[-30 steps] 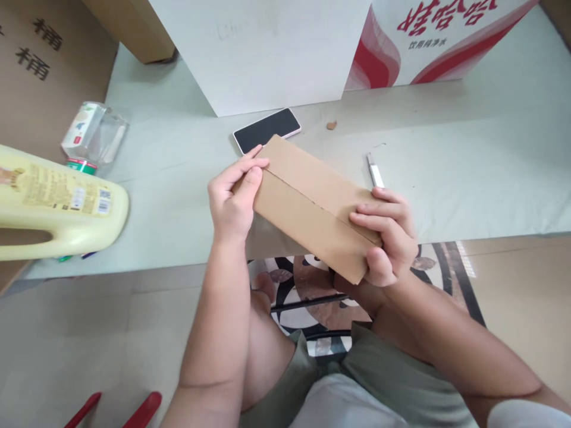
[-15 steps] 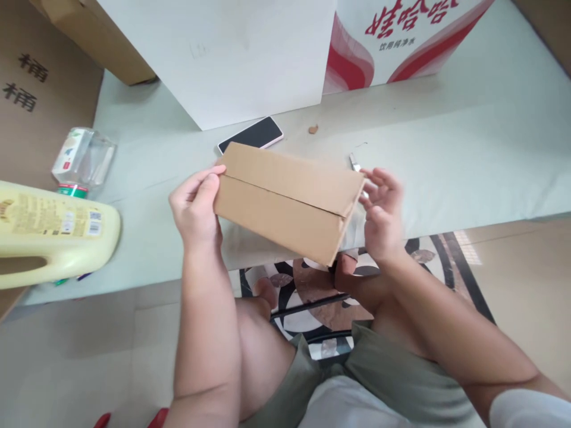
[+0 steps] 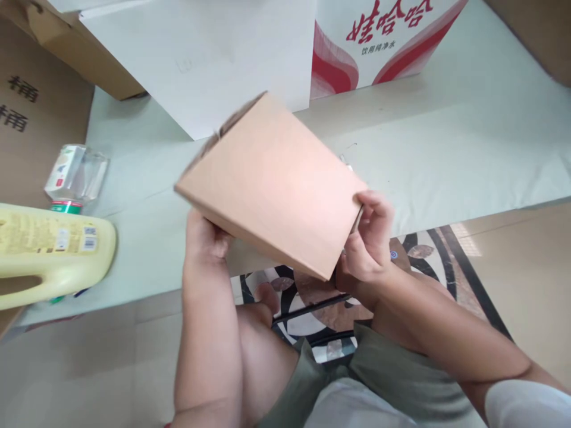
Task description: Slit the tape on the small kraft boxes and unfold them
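Brown rectangular cardboard box (image 3: pixel 272 184) hangs tilted, broad face up, at the centre of the frame, above the near edge of a pale green cloth-covered table (image 3: pixel 473 131). Right of centre, the bare right hand (image 3: pixel 368 235) has its fingers bent closely around the box's right end. Left of centre, the bare left hand (image 3: pixel 207 238) meets the lower left side; its fingers are mostly hidden, so their closure cannot be told. A pale yellow plastic jug (image 3: pixel 96 252) lies at the left edge.
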The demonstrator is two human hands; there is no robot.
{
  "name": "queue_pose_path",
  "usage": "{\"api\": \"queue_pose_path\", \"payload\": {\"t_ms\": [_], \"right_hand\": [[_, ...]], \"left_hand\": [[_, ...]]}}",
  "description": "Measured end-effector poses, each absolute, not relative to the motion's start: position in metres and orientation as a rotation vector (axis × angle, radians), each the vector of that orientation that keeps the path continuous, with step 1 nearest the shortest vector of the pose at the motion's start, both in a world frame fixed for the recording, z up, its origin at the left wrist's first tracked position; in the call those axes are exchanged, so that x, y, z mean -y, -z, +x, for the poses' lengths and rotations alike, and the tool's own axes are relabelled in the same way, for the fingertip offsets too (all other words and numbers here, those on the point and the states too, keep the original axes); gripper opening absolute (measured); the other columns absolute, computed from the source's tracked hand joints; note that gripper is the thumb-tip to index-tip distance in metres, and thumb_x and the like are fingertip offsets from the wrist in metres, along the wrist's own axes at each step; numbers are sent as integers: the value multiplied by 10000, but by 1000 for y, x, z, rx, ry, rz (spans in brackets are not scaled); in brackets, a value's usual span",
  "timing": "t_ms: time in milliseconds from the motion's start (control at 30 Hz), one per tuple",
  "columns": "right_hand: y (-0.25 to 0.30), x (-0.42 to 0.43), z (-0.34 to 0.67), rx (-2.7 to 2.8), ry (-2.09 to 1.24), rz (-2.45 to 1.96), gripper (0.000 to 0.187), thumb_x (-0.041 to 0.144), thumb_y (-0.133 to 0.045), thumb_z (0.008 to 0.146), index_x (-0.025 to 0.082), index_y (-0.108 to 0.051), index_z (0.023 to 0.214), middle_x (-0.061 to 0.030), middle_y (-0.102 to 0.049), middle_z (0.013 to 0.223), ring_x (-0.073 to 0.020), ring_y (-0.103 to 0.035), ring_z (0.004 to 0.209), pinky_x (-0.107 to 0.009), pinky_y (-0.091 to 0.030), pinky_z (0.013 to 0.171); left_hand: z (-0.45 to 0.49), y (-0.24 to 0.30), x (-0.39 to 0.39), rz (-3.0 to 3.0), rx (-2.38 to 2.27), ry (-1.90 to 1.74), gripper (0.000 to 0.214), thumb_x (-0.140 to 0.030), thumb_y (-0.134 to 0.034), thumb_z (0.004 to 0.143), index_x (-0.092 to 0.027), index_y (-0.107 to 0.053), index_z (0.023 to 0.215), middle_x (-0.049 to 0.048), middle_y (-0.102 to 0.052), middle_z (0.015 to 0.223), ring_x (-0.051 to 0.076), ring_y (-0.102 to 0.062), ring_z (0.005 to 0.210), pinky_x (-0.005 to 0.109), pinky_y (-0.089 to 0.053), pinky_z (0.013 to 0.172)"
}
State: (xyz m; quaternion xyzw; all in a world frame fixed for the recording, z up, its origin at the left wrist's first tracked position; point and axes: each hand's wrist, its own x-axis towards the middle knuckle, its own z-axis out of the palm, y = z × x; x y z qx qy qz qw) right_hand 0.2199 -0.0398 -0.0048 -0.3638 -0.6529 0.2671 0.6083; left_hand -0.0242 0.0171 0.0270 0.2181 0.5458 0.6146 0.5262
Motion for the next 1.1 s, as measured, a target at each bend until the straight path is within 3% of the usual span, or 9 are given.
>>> {"api": "queue_pose_path", "payload": {"t_ms": [100, 167, 300, 433, 533, 633, 867, 1000, 1100], "right_hand": [[5, 36, 223, 1548, -649, -992, 774, 597, -508, 943, 422, -118, 1588, -82, -418, 1588, -328, -406, 1516, -547, -526, 1110], [4, 31, 226, 1524, -645, -1017, 815, 597, -539, 938, 459, -83, 1600, -52, -341, 1664, -318, -369, 1549, -526, -542, 1093], [2, 24, 230, 1425, -645, -1013, 563, 562, -492, 993, 426, -322, 1511, -55, -389, 1645, -295, -463, 1496, -533, -538, 1102], [-4, 26, 236, 1462, -753, -1096, 511, 565, -476, 1003, 334, -458, 1459, -73, -439, 1623, -297, -351, 1578, -571, -407, 1244], [-6, 26, 244, 1527, -856, -1084, 657, 636, -502, 960, 322, -412, 1530, -52, -388, 1676, -303, -308, 1599, -564, -292, 1320], [-3, 23, 249, 1454, -960, -1014, 698, 662, -535, 923, 335, -392, 1523, -62, -438, 1640, -325, -421, 1535, -584, -390, 1259], [-5, 18, 251, 1430, -868, -987, 388, 568, -617, 925, 315, -642, 1219, -59, -482, 1627, -314, -330, 1596, -566, -308, 1294], [-15, 20, 247, 1520, -903, -1002, 410, 560, -665, 908, 299, -662, 1225, -88, -453, 1653, -327, -394, 1562, -574, -340, 1265], [-21, 21, 244, 1587, -974, -998, 449, 608, -638, 909, 291, -665, 1226, -86, -444, 1660, -341, -381, 1568, -584, -353, 1251]], "left_hand": [[-15, -21, -16, 441, -1380, -1453, 172, -365, -717, 746, -206, -695, 805, 12, -752, 798, 172, -680, 740, 267, -558, 616], [-8, -18, -14, 500, -1399, -1382, 206, -413, -710, 783, -212, -705, 831, 12, -759, 832, 173, -699, 764, 251, -556, 601], [8, -11, -8, 664, -1336, -1190, 435, -660, -634, 874, -246, -734, 961, 30, -787, 943, 205, -743, 858, 252, -570, 605], [16, -2, -1, 676, -1344, -951, 764, -911, -497, 802, -246, -748, 1083, 70, -789, 886, 252, -767, 822, 299, -572, 548], [15, -3, 2, 684, -1398, -776, 788, -922, -556, 748, -231, -750, 1075, 90, -791, 865, 267, -767, 770, 335, -587, 546], [11, -10, 2, 767, -1408, -603, 739, -887, -603, 753, -205, -750, 996, 96, -782, 817, 245, -759, 748, 325, -595, 590], [8, -9, -3, 1092, -1374, -359, 568, -725, -640, 856, -185, -712, 1016, 45, -711, 679, 183, -681, 592, 277, -505, 552], [-2, 5, -12, 1318, -1560, -873, 594, -651, -700, 848, -223, -652, 1257, 106, -765, 1051, 258, -738, 941, 375, -592, 773], [-15, 12, -19, 1455, -1444, -1405, 640, -732, -597, 891, -331, -561, 1389, 84, -597, 1489, 299, -552, 1407, 467, -512, 1105]]}}
